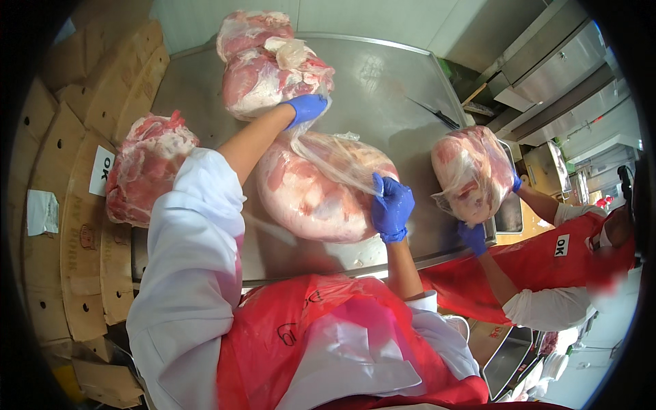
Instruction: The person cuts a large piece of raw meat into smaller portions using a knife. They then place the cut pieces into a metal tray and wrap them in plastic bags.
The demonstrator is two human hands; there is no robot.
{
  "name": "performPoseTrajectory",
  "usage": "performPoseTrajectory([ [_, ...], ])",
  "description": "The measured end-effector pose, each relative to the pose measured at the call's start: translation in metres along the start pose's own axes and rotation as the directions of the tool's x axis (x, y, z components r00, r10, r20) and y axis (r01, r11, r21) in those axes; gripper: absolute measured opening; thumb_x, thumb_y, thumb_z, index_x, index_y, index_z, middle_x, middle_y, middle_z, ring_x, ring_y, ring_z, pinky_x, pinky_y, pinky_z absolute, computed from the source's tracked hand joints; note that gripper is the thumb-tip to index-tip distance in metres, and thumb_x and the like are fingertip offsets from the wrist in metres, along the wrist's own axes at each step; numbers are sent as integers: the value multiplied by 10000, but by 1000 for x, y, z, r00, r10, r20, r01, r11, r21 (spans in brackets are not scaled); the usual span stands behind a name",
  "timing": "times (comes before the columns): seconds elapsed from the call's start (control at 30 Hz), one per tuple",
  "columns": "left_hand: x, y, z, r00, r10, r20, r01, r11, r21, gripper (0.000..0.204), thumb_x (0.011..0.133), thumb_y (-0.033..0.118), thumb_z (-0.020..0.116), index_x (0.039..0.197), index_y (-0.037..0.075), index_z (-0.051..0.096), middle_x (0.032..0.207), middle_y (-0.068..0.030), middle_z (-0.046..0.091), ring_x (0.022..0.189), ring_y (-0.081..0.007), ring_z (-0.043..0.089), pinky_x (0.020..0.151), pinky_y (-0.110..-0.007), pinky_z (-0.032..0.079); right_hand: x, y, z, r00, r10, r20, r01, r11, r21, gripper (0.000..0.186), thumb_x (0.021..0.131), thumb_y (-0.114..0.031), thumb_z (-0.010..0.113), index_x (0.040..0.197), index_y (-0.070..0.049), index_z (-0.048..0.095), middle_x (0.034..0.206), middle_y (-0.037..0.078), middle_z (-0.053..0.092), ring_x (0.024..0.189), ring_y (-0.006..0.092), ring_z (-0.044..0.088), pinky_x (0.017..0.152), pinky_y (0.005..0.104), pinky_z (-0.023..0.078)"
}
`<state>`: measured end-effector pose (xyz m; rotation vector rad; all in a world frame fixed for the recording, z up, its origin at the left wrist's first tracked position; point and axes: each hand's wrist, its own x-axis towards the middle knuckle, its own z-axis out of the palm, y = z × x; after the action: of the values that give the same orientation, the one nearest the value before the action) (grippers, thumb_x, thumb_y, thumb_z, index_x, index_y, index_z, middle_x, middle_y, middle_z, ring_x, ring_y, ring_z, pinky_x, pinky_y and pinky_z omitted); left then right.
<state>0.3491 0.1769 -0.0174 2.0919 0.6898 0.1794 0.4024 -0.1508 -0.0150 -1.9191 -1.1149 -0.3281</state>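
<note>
On the steel table (372, 89) in the head view, a clear plastic bag (335, 158) partly covers a large piece of meat (297, 201) before you. Your right hand (393, 208) is curled tight on the bag; your left hand (307, 110) touches its far end, finger closure impossible to tell.

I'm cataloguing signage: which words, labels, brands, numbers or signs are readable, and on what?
White rectangular label on brown cardboard boxes: readable black letters, not copied.
Small white label on co-worker's red apron: likewise.
Wearer's red plastic apron: black marks, unclear.
Crumpled white sheet, box printing: too blurred.
</note>
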Motion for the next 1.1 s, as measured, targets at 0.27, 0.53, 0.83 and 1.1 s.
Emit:
performPoseTrajectory([
  [0.27, -63, -97, -79, 875, -464, -138, 314, 760, -569, 498, 932, 519, 494, 1239, 127, 491, 1115, -63, 592, 843, -202, 597, 719, -368, 495, -2, 2, 5, 1000, -8, -16, 8, 1000, 0, 430, 907, -306, 617, 562, -60, 539, 605, 201, 503, 533, 402, 486, 491, 437, 349],
  [0.53, -146, -80, -94, 955, -280, -99, 294, 937, 189, 467, 902, 405, 619, 1228, 73, 578, 1162, -99, 635, 910, -224, 650, 779, -372, 508, 9, 25, 10, 996, -84, 19, 84, 996, -12, 397, 931, -376, 572, 686, -75, 654, 627, 186, 559, 602, 389, 559, 543, 447, 437],
  [0.83, -154, 99, 80, 564, 819, -110, -542, 467, 699, 391, 838, 343, 661, 1172, 139, 641, 1137, -138, 624, 1055, -352, 587, 916, -418, 474, 41, 32, -23, 890, 93, 447, -94, 995, -20, 231, 877, -272, 630, 845, -55, 706, 716, 225, 599, 649, 403, 605, 583, 417, 472],
  [1.1, -126, 103, 117, 622, 778, 90, -705, 505, 498, 144, 781, 128, 592, 907, 139, 661, 918, -102, 611, 916, -311, 593, 818, -435, 491, -16, -6, -35, 989, 137, 51, -135, 990, -35, 144, 778, -155, 651, 896, -97, 708, 827, 160, 657, 754, 363, 641, 672, 415, 518],
])
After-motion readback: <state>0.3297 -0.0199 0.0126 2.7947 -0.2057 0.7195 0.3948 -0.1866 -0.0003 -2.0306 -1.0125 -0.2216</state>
